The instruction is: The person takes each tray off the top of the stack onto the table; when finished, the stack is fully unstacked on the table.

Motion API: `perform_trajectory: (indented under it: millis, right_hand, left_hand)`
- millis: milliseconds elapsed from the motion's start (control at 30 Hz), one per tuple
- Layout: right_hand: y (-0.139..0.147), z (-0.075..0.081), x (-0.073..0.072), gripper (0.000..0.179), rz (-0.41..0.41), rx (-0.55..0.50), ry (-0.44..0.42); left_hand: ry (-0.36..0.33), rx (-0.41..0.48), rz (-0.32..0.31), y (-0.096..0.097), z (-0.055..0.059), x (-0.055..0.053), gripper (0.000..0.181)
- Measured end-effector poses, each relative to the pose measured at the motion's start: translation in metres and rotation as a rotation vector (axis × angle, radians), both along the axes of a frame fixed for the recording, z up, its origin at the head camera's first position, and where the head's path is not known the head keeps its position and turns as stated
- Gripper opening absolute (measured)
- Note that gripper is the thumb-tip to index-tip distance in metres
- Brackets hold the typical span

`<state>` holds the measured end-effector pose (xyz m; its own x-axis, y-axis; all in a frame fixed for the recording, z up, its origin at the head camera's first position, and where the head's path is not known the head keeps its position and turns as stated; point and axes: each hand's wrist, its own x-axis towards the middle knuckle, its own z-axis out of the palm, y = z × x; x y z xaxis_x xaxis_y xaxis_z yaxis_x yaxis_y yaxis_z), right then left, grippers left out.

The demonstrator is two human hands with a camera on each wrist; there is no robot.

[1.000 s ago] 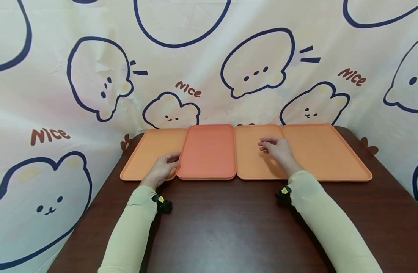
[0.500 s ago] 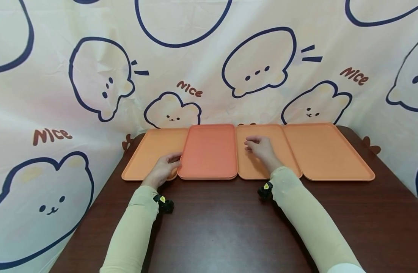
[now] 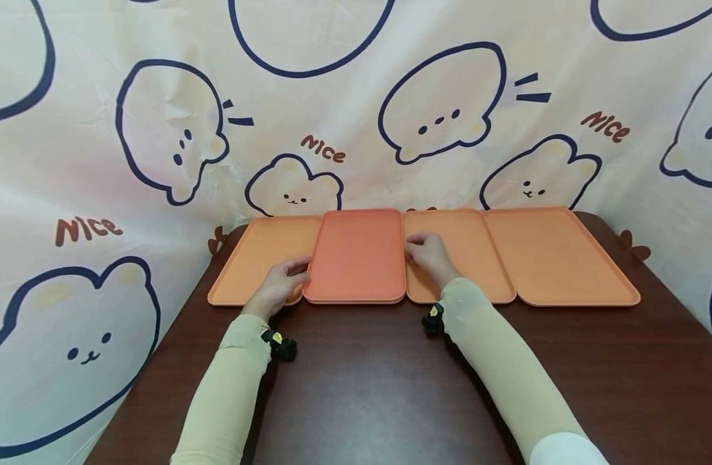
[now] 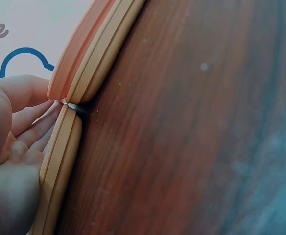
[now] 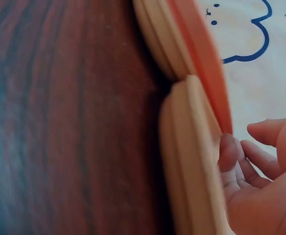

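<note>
A coral-red tray (image 3: 356, 258) lies on top of an orange tray, whose rim (image 4: 77, 88) shows beneath it in the left wrist view. My left hand (image 3: 277, 287) is over the left orange tray (image 3: 248, 271), its fingertips touching the coral tray's left edge. In the left wrist view, fairly straight fingers (image 4: 35, 93) meet that rim. At the opposite edge, my right hand (image 3: 431, 257) hovers over another orange tray (image 3: 466, 258). Its fingertips (image 5: 228, 152) are at the coral rim in the right wrist view, with one digit apart from it.
Farther right is one more orange tray (image 3: 559, 265), side by side with the others. All lie along the back of the dark brown table (image 3: 356, 381). Behind hangs a pale cloth (image 3: 356, 103) with bear drawings.
My right hand has moved left across the orange tray to the coral tray's right edge. The left hand stays at the left edge, and the trays have not moved.
</note>
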<state>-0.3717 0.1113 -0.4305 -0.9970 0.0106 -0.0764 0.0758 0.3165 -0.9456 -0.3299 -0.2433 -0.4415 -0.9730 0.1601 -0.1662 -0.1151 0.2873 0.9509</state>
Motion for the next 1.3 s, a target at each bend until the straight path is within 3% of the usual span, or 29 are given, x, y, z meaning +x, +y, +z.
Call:
perform_trajectory:
  millis: [267, 567, 933, 1167, 1300]
  right_hand:
    - [-0.007, -0.001, -0.004, 0.034, 0.021, 0.125, 0.012]
    - [-0.01, -0.002, -0.007, 0.033, -0.028, 0.148, -0.046]
    - [-0.01, 0.008, -0.001, 0.038, -0.027, 0.103, -0.013]
    - [-0.005, 0.013, 0.001, 0.049, -0.002, -0.046, -0.069]
    - [-0.001, 0.012, 0.001, 0.062, -0.03, -0.125, -0.12]
  left_hand:
    - [0.004, 0.006, -0.003, -0.001, 0.002, -0.002, 0.059]
    - [0.006, 0.011, -0.012, 0.0, -0.002, 0.0, 0.058]
    - [-0.003, 0.037, -0.012, -0.001, -0.004, 0.0, 0.057]
    - [-0.008, 0.029, 0.0, -0.001, -0.002, -0.001, 0.057]
    - [-0.004, 0.029, -0.005, -0.001, -0.005, -0.003, 0.056]
